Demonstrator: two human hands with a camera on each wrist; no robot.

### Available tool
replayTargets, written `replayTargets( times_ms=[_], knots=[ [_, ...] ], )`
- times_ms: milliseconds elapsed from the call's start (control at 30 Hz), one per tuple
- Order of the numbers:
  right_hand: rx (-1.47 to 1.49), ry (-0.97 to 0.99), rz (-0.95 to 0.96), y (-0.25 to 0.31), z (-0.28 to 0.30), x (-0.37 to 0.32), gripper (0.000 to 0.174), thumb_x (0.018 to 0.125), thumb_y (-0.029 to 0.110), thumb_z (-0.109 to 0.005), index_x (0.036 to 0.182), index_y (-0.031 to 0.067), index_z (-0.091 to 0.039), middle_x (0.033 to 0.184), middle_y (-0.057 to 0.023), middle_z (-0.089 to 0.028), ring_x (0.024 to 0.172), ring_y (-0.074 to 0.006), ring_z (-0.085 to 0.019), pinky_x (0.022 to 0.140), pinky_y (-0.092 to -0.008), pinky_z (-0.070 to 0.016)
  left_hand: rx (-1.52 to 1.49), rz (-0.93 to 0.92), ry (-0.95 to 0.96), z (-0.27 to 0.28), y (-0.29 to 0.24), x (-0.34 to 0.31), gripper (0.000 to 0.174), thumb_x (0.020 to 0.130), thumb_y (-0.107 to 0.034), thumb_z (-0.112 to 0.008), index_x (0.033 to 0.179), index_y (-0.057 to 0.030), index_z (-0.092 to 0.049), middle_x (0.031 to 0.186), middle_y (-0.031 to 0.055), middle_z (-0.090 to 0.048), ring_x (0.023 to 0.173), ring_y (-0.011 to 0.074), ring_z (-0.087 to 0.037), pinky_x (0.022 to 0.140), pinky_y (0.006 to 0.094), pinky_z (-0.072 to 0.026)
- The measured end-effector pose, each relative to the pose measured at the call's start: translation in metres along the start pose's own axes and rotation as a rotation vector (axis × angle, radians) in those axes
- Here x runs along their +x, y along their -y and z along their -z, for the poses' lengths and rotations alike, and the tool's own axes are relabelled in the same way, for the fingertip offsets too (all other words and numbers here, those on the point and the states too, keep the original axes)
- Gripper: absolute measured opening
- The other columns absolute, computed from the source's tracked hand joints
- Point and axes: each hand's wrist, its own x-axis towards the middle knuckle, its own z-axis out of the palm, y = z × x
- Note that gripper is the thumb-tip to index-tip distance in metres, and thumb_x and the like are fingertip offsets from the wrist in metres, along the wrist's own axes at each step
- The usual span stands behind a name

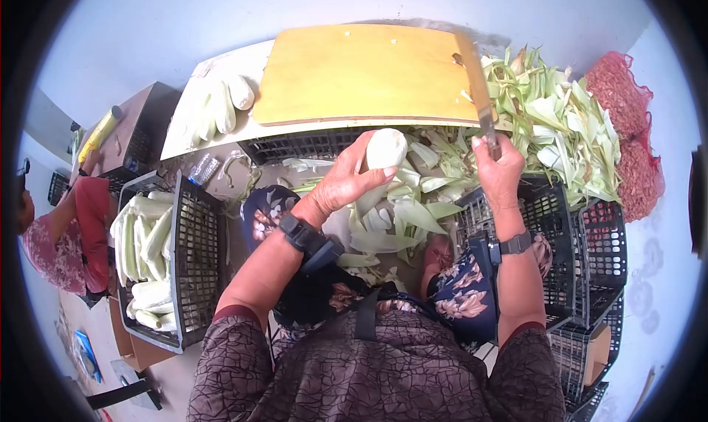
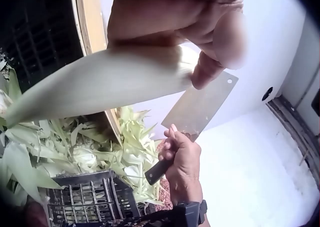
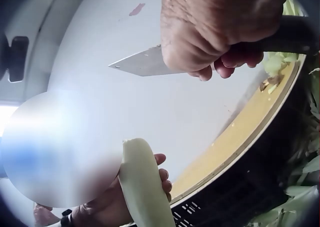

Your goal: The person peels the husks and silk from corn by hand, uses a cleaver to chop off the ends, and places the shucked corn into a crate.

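My left hand (image 1: pixel 341 185) grips an ear of corn (image 1: pixel 386 149), its pale green-white husk still wrapped round it and its cut end facing up in the head view. In the left wrist view the ear (image 2: pixel 95 87) tapers to a leafy tip. Fingers and thumb close round the blunt end. My right hand (image 1: pixel 500 173) holds a cleaver (image 2: pixel 202 104) by its dark handle, the broad blade raised and apart from the ear. The blade looks blurred in the head view, over the right edge of the yellow cutting board (image 1: pixel 361 75).
Several ears lie on the white tabletop (image 1: pixel 254 62), left of the board. More fill a black crate (image 1: pixel 198 252) at my left. Husk leaves (image 1: pixel 553 120) heap at the right beside red mesh sacks (image 1: pixel 627 171). Black crates (image 1: pixel 601 238) stand at my right; another person (image 1: pixel 66 223) sits far left.
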Motion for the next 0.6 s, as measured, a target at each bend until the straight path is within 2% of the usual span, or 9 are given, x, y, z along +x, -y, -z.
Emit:
replayTargets(
  times_ms=[100,167,233,300,333,433,500,567,600],
  knots=[
    [-0.053,0.071,0.015,-0.001,0.006,-0.009,0.017,0.073,0.013,-0.068,0.077,-0.0019,-0.06,0.058,-0.01,-0.058,0.051,-0.0141,-0.055,0.051,-0.0285,-0.0438,-0.026,-0.009,0.072,-0.006,0.0,0.002,0.068,0.075,-0.021,-0.067,0.131,-0.0017,-0.033,0.118,0.0067,-0.046,0.109,0.0146,-0.042,0.096,0.0286,-0.0328],
    [-0.01,0.118,-0.006,0.007,0.009,-0.015,0.017,0.073,0.012,-0.069,0.076,-0.0018,-0.06,0.059,-0.0105,-0.059,0.051,-0.0153,-0.055,0.052,-0.0281,-0.0443,-0.043,-0.03,0.037,-0.011,0.002,0.002,0.069,0.072,-0.018,-0.07,0.13,-0.0015,-0.036,0.115,0.0062,-0.049,0.107,0.0145,-0.044,0.094,0.0286,-0.0344],
    [0.001,0.138,0.015,0.015,0.009,-0.017,0.016,0.073,0.011,-0.069,0.08,-0.001,-0.06,0.06,-0.0113,-0.059,0.052,-0.0166,-0.057,0.052,-0.0284,-0.045,0.179,-0.086,-0.017,-0.011,0.002,0.003,0.066,0.068,-0.015,-0.074,0.124,-0.0018,-0.043,0.109,0.0055,-0.053,0.102,0.0144,-0.048,0.091,0.0288,-0.0379],
    [0.06,0.1,0.181,0.022,0.006,-0.021,0.017,0.072,0.009,-0.068,0.083,-0.0003,-0.06,0.061,-0.0121,-0.059,0.053,-0.0173,-0.059,0.052,-0.0281,-0.0457,0.227,-0.05,-0.031,-0.01,0.002,0.005,0.064,0.065,-0.015,-0.075,0.121,-0.0022,-0.046,0.107,0.0055,-0.055,0.1,0.0144,-0.049,0.089,0.0289,-0.0397],
    [0.05,0.157,0.175,0.026,0.007,-0.025,0.017,0.074,0.007,-0.067,0.086,-0.0011,-0.059,0.065,-0.0041,-0.059,0.056,-0.0078,-0.051,0.054,-0.0223,-0.0435,0.274,-0.014,-0.04,-0.01,0.002,0.006,0.062,0.063,-0.015,-0.077,0.117,-0.0026,-0.05,0.104,0.0054,-0.056,0.097,0.0144,-0.051,0.087,0.029,-0.0414],
    [0.127,0.235,0.306,0.027,0.006,-0.035,0.021,0.07,0.002,-0.066,0.089,-0.0005,-0.058,0.066,-0.0051,-0.06,0.056,-0.0083,-0.054,0.052,-0.0221,-0.0432,0.277,-0.043,-0.047,-0.01,0.01,0.008,0.06,0.06,-0.016,-0.08,0.11,-0.0014,-0.05,0.103,0.0076,-0.056,0.096,0.015,-0.053,0.086,0.0285,-0.0432],
    [0.09,0.249,0.406,0.031,0.008,-0.038,0.031,0.062,-0.001,-0.066,0.091,-0.0004,-0.057,0.064,-0.0073,-0.059,0.054,-0.0118,-0.056,0.05,-0.0232,-0.0427,0.202,-0.153,-0.064,-0.018,0.002,-0.001,0.055,0.063,-0.017,-0.078,0.109,-0.0036,-0.05,0.098,0.004,-0.056,0.092,0.0151,-0.054,0.083,0.0283,-0.0455],
    [0.076,0.328,0.522,0.041,0.01,-0.042,0.037,0.057,-0.001,-0.067,0.092,-0.0004,-0.056,0.063,-0.0095,-0.057,0.052,-0.0174,-0.058,0.049,-0.0253,-0.0434,-0.323,-0.033,-0.08,-0.024,-0.011,-0.013,0.05,0.069,-0.019,-0.074,0.11,-0.0048,-0.049,0.099,0.0025,-0.056,0.092,0.0149,-0.054,0.082,0.0274,-0.046],
    [0.073,0.334,0.574,0.043,0.009,-0.043,0.041,0.053,0.0,-0.068,0.092,-0.0004,-0.056,0.062,-0.0102,-0.056,0.052,-0.0227,-0.058,0.049,-0.0278,-0.0444,-0.413,0.021,-0.109,-0.028,-0.015,-0.014,0.046,0.072,-0.018,-0.069,0.111,-0.0048,-0.049,0.102,0.0052,-0.057,0.093,0.0149,-0.055,0.079,0.028,-0.047]
  ],
)
